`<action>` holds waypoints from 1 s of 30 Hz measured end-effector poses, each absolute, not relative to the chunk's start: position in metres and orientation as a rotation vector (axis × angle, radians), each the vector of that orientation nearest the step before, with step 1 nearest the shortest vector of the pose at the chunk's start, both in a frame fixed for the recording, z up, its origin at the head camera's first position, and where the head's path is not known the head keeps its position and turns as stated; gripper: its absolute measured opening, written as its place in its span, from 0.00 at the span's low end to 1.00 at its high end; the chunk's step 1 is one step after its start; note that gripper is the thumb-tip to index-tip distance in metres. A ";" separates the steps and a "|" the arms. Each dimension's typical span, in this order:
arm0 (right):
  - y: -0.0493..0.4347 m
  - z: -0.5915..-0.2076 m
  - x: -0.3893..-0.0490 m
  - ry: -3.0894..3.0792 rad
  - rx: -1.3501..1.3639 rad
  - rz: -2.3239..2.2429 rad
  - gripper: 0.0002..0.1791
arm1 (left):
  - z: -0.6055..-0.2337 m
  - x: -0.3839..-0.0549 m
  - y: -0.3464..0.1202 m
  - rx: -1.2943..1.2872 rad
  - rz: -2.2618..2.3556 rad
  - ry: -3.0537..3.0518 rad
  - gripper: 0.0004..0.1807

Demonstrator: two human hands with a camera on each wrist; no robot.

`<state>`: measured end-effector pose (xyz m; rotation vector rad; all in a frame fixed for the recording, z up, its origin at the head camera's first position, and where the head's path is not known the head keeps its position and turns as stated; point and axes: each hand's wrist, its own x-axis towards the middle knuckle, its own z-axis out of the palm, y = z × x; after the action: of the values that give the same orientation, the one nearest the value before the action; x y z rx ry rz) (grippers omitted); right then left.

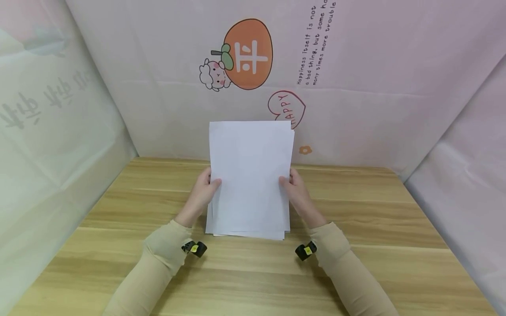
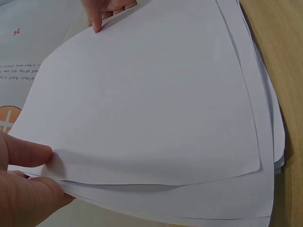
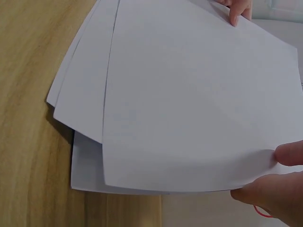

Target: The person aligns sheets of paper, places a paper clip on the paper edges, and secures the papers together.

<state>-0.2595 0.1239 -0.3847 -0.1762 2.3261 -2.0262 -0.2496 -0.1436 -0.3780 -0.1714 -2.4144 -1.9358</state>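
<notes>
Several sheets of white paper (image 1: 250,175) stand tilted up between both hands, their lower edges close over the table. My left hand (image 1: 204,188) grips the left edge, thumb on the front and fingers behind. On the opposite edge my right hand (image 1: 296,188) pinches the sheets in the same way. The sheets are out of line: in the left wrist view the front sheet (image 2: 151,94) lies offset from those behind it. In the right wrist view the rear sheets (image 3: 87,90) fan out past the front one at the lower edge. The fingers behind the paper are mostly hidden.
A wood-grain table (image 1: 253,276) spreads under the arms. Behind it rises a pale cloth backdrop (image 1: 375,118) with an orange fruit print (image 1: 261,35) and lettering. Cloth walls (image 1: 59,131) close off both sides. Each sleeve carries a small black wrist camera (image 1: 200,249).
</notes>
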 end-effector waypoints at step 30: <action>0.127 -0.379 -0.256 2.373 -0.424 -2.177 0.23 | -0.370 -0.244 -0.138 -0.272 -1.941 -2.262 0.21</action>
<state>-0.2561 0.1266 -0.3787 -0.4236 2.3729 -2.1767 -0.2437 -0.1382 -0.3696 -0.2724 -2.2615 -1.9412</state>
